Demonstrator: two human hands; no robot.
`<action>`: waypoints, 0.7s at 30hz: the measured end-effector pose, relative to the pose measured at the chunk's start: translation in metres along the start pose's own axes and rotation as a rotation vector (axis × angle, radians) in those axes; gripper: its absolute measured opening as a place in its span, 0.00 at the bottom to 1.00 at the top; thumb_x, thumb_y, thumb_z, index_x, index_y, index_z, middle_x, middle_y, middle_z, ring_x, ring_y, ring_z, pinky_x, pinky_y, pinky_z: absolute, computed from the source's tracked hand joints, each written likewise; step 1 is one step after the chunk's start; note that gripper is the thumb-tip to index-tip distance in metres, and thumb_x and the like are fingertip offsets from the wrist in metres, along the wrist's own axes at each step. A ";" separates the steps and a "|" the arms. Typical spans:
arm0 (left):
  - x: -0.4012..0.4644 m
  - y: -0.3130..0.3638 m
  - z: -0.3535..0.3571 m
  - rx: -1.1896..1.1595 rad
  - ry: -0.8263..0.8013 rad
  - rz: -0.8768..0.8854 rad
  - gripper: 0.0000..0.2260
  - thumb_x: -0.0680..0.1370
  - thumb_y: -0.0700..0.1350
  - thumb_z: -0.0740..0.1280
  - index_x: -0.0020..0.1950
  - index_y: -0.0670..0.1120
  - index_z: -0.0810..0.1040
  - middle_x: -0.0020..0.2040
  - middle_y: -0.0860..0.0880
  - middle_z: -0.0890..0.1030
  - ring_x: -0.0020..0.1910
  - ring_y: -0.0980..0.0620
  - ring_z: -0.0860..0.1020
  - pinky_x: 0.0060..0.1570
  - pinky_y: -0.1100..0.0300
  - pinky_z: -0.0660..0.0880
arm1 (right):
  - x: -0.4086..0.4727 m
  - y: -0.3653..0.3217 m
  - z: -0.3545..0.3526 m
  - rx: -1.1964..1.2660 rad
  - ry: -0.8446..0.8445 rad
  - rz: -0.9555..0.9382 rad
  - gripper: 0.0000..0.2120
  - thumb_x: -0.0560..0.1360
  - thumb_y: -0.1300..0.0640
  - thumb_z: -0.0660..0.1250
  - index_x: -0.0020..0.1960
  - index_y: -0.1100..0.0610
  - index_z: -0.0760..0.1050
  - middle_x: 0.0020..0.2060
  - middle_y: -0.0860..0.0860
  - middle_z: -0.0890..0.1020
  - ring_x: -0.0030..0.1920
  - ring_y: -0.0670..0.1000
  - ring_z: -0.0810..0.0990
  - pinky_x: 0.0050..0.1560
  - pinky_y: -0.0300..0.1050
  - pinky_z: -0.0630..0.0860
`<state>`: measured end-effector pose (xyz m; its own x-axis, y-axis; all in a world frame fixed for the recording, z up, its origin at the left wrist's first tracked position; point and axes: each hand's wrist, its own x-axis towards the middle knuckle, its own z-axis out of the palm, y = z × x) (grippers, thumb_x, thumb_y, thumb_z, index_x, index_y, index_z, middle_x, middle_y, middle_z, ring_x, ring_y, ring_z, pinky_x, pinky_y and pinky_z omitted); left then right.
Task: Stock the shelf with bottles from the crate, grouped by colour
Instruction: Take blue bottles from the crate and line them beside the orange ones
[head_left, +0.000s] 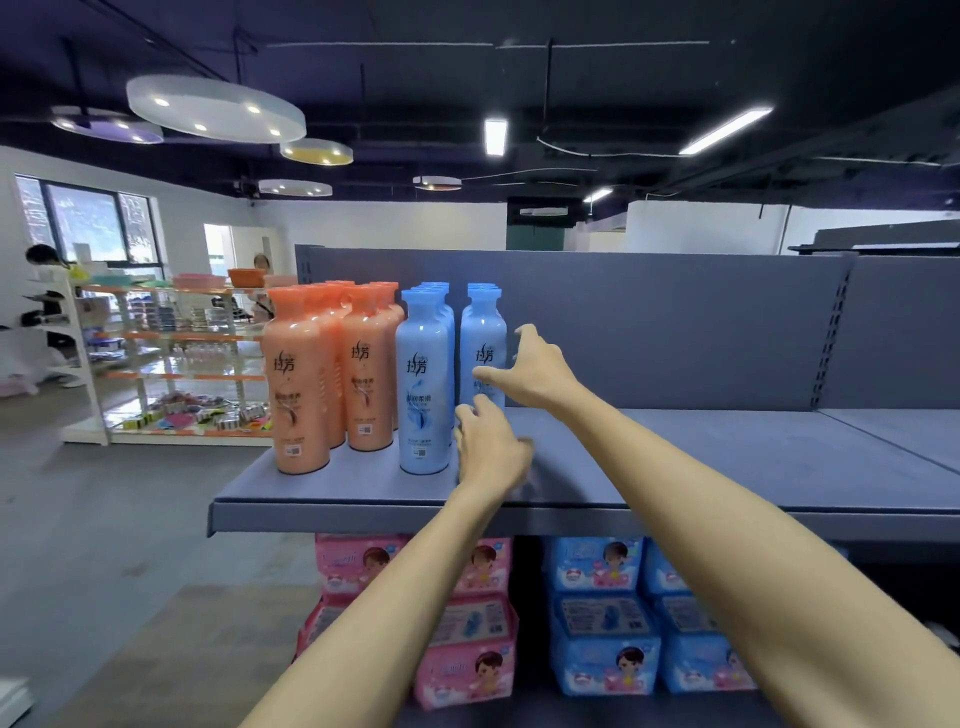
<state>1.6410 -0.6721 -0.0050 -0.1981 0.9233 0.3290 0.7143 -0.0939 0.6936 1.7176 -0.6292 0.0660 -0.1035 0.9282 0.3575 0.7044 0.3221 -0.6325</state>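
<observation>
You stand in retail shop. Grey-blue metal gondola shelf at frame centre, slotted back panel, carries rows of orange plastic shampoo bottles and light-blue ones. Lower centre: stacked pink and blue printed soft packs. Left of frame: white-and-orange display racks with small goods. Upper frame: dark ceiling, round pendant lamps.

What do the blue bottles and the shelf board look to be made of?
Blue bottles: apparently glossy plastic, with bright light streaks down smooth moulded sides and printed labelling. Shelf board: probably painted sheet metal, matte blue-grey, with a folded front lip and a slotted upright behind; the coating itself cannot be confirmed.
</observation>
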 end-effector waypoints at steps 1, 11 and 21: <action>-0.003 -0.001 -0.006 0.020 -0.007 0.037 0.21 0.76 0.43 0.66 0.66 0.40 0.64 0.62 0.41 0.65 0.61 0.39 0.70 0.59 0.50 0.70 | -0.006 0.001 -0.005 -0.023 -0.003 0.003 0.33 0.72 0.45 0.73 0.69 0.58 0.63 0.58 0.55 0.75 0.49 0.52 0.73 0.44 0.45 0.73; -0.111 -0.054 -0.008 0.253 0.203 0.511 0.20 0.73 0.41 0.70 0.64 0.42 0.73 0.58 0.45 0.75 0.56 0.44 0.75 0.53 0.53 0.74 | -0.142 0.046 -0.003 -0.142 0.054 -0.201 0.23 0.74 0.50 0.72 0.67 0.53 0.71 0.58 0.53 0.83 0.57 0.51 0.81 0.59 0.54 0.77; -0.188 -0.128 0.096 0.294 -0.104 0.472 0.21 0.69 0.40 0.72 0.61 0.43 0.75 0.54 0.47 0.78 0.47 0.44 0.77 0.39 0.52 0.77 | -0.247 0.167 0.060 -0.174 0.045 -0.050 0.20 0.76 0.52 0.68 0.67 0.53 0.71 0.55 0.50 0.82 0.56 0.53 0.81 0.55 0.55 0.78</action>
<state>1.6513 -0.7976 -0.2174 0.2446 0.8399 0.4845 0.8692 -0.4114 0.2743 1.8187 -0.7939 -0.1688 -0.1123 0.9012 0.4187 0.8104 0.3269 -0.4862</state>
